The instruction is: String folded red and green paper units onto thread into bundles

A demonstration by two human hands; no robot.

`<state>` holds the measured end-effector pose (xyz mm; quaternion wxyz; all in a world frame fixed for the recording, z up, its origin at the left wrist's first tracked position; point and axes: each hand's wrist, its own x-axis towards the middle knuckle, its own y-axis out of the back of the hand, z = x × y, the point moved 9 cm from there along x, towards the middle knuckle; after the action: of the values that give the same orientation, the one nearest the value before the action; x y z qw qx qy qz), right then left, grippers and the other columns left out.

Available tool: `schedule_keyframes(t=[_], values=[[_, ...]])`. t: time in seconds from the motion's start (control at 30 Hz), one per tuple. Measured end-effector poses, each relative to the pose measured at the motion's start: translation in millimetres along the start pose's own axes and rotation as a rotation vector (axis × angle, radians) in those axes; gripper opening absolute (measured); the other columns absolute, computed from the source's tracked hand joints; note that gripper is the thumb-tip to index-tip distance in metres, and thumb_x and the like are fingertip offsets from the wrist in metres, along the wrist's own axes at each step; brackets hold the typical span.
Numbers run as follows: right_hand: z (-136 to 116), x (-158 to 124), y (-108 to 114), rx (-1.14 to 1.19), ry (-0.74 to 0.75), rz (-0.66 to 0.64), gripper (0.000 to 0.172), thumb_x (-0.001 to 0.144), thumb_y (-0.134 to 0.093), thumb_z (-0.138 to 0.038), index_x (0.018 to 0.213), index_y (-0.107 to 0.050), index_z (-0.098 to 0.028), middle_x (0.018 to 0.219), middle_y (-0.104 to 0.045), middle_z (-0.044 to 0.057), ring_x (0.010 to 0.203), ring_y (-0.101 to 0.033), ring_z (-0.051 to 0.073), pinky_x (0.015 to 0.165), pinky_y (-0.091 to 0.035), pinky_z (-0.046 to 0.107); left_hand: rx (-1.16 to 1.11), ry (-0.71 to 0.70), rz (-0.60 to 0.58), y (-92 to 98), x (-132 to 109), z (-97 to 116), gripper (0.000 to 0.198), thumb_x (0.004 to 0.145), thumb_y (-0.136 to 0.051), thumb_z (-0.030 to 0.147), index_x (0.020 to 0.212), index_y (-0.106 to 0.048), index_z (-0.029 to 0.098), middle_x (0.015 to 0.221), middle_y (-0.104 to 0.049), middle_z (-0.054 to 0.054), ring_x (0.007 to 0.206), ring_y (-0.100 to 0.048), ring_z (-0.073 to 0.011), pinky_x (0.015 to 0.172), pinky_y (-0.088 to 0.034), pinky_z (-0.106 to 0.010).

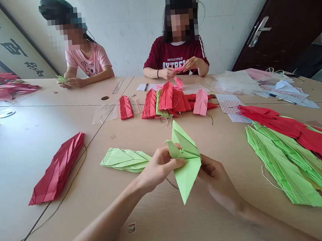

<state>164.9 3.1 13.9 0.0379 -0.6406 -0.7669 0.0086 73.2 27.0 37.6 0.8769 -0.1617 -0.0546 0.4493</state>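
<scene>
A light green folded paper piece (187, 166) with pointed leaf-like flaps is held up over the table between my two hands. My left hand (164, 163) pinches it from the left, thumb pressed on the front near the small knot at its centre. My right hand (217, 175) grips its right edge from behind; those fingertips are partly hidden by the paper. Behind my left wrist lies a flat pleated green paper piece (125, 159). A dark cord shows below the held piece.
A red pleated paper piece (57, 169) with a long cord lies left. Green pleated pieces (281, 166) and red ones (295, 124) are piled right. More folded pieces (170, 99) stand mid-table. Two people sit opposite, handling paper. Papers (236, 83) and a pen (280, 98) lie back right.
</scene>
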Motion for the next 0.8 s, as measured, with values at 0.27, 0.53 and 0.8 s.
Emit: schedule_keyframes(t=[0.27,0.53,0.8], values=[[10,1,-4,0.170,-0.139,-0.023,0.012,0.082,-0.060,-0.029,0.082,-0.063,-0.018,0.065,-0.059,-0.002,0.055,-0.052,0.009,0.049,-0.042,0.021,-0.150,0.014,-0.036,-5.2,3,-3,0.017,0.079,-0.056,0.026,0.075,-0.063,0.011,0.065,-0.063,-0.005,0.064,-0.059,-0.0168,0.073,-0.044,-0.031],[19,-1,-12,0.379,-0.305,-0.077,0.010,0.078,-0.065,-0.025,0.083,-0.059,-0.018,0.073,-0.067,0.001,0.061,-0.057,0.008,0.055,-0.045,0.019,-0.189,0.096,0.152,9.9,7,-16,0.011,0.068,-0.064,0.020,0.071,-0.066,0.010,0.066,-0.064,-0.005,0.054,-0.055,-0.0122,0.060,-0.045,-0.027],[12,2,-12,0.441,-0.297,-0.137,0.019,0.076,-0.065,-0.015,0.094,-0.064,-0.018,0.088,-0.068,0.003,0.079,-0.062,0.011,0.072,-0.049,0.023,-0.322,0.105,0.264,21.1,5,-19,0.015,0.067,-0.060,0.015,0.078,-0.069,0.011,0.086,-0.069,-0.010,0.075,-0.063,-0.0184,0.066,-0.051,-0.027]])
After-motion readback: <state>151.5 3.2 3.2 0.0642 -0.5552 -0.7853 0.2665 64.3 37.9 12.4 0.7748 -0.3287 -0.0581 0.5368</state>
